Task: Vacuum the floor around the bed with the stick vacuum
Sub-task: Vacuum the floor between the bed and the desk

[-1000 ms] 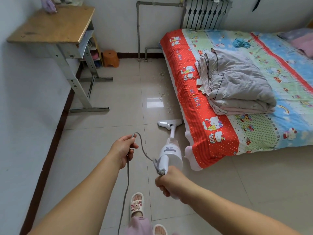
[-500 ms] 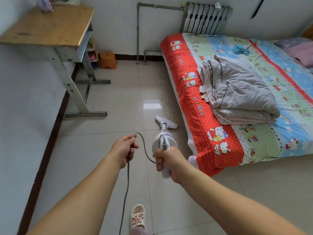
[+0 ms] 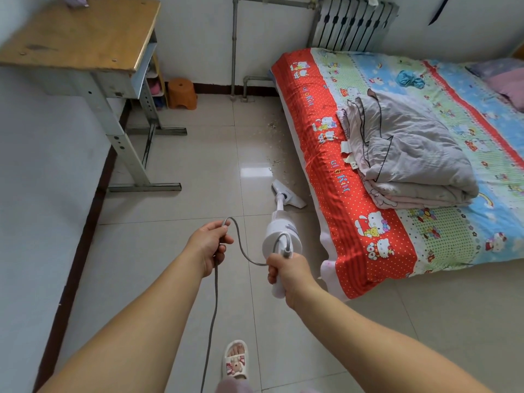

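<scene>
The vacuum (image 3: pixel 279 236) is standing in the middle of the frame, tilted forward, and its flat head (image 3: pixel 287 194) is lying on the floor (image 3: pixel 170 251) just beside the long edge of the bed (image 3: pixel 368 222). It is a white stick model with a round body, a short thin tube and a wedge-shaped nozzle that is turned at an angle toward the bed. The right hand (image 3: pixel 289 272) is gripping the handle with the fingers curled fully around it, probably so that the person can push the head along the bed side, where small crumbs (image 3: pixel 276 161) are lying on the tiles a little above the nozzle. The grey cord (image 3: pixel 243 251) is leaving the handle in a loop, and the left hand (image 3: pixel 209 243) is holding it with the fingers closed around it; from there it is hanging down to the lower edge of the frame. I think the cord is being kept up and to the side so it does not get under the head or the feet. More crumbs are showing further up near the bed corner, so the cleaning is likely only partly done. A grey folded blanket (image 3: pixel 411 157) is lying on the bed, a desk (image 3: pixel 82 38) is standing in the upper left, a small orange stool (image 3: pixel 183 93) is beside it, and a slipper (image 3: pixel 235 360) is showing at the bottom.
</scene>
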